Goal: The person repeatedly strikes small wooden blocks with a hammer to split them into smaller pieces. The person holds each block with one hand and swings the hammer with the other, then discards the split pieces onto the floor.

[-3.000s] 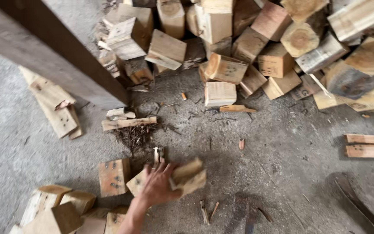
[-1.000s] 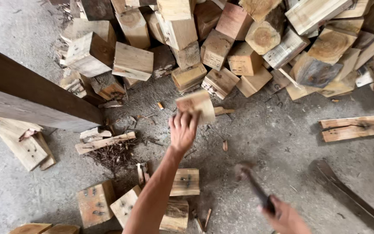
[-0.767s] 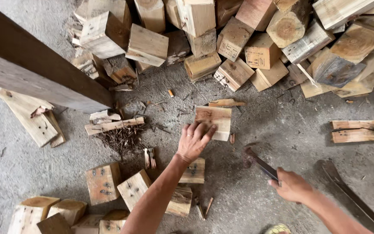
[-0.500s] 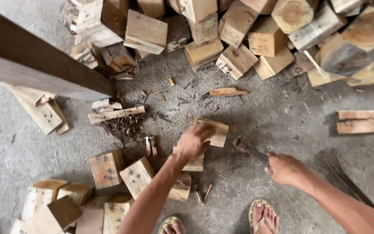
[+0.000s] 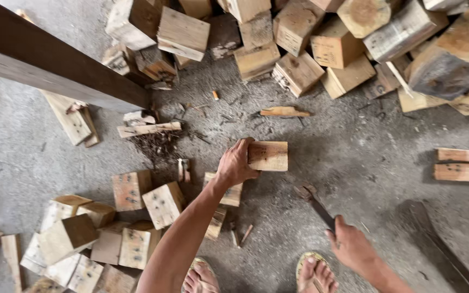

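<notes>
Gripping a wood block (image 5: 267, 156) on the floor with the left hand (image 5: 234, 165).
Right hand (image 5: 351, 249), well apart from it, is closed around a dark-handled chopping tool (image 5: 316, 203).

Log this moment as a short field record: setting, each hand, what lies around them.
setting: grey concrete floor strewn with wood chips
left hand: left hand closed on one end of a wood block, with the block over the floor
right hand: right hand has its grip on the handle of a dark chopping tool, head pointing toward the block
feet: sandalled feet at the bottom edge
behind: heap of cut blocks along the top
left side: dark wooden beam, smaller blocks below it
right side: two short planks
</notes>
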`<action>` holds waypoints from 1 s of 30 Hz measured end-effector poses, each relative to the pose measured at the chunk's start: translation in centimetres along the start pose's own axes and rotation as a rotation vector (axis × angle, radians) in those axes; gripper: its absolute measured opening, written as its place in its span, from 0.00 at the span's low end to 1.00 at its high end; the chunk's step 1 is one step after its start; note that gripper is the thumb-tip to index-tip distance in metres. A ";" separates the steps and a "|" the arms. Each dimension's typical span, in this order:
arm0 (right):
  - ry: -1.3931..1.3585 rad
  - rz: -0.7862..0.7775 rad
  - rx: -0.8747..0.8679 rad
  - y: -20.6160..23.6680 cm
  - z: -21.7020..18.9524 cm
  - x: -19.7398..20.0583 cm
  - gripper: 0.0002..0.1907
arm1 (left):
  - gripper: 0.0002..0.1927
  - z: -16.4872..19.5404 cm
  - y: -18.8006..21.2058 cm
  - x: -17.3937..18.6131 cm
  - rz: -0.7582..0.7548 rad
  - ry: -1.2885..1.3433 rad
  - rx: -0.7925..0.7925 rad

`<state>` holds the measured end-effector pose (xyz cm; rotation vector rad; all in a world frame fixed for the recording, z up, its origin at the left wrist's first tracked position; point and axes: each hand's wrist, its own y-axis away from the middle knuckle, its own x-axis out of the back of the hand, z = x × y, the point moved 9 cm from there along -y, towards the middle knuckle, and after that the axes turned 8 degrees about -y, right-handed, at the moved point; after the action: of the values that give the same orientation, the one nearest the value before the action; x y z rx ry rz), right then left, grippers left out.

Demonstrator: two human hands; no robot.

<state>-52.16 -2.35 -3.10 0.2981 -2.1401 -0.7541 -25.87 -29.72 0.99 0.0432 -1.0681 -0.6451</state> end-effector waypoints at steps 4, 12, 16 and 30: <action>-0.232 0.089 -0.068 1.6 1.7 -3.5 0.14 | 0.53 3.9 2.5 -2.6 0.124 -0.081 -0.003; -0.617 0.361 -0.069 7.2 -2.9 -0.6 0.12 | 0.60 5.5 6.0 -4.3 0.104 -0.290 0.104; -0.472 0.641 0.361 8.6 -7.7 4.8 0.12 | 0.58 4.7 5.7 -4.5 0.062 -0.298 0.134; -0.695 0.327 -0.094 5.7 0.2 -3.8 0.12 | 0.59 4.5 5.6 -4.4 -0.040 -0.374 0.180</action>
<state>-49.66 3.96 -2.12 -0.4217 -2.6858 -0.8363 -28.30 -21.74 1.59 0.1031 -1.4887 -0.6049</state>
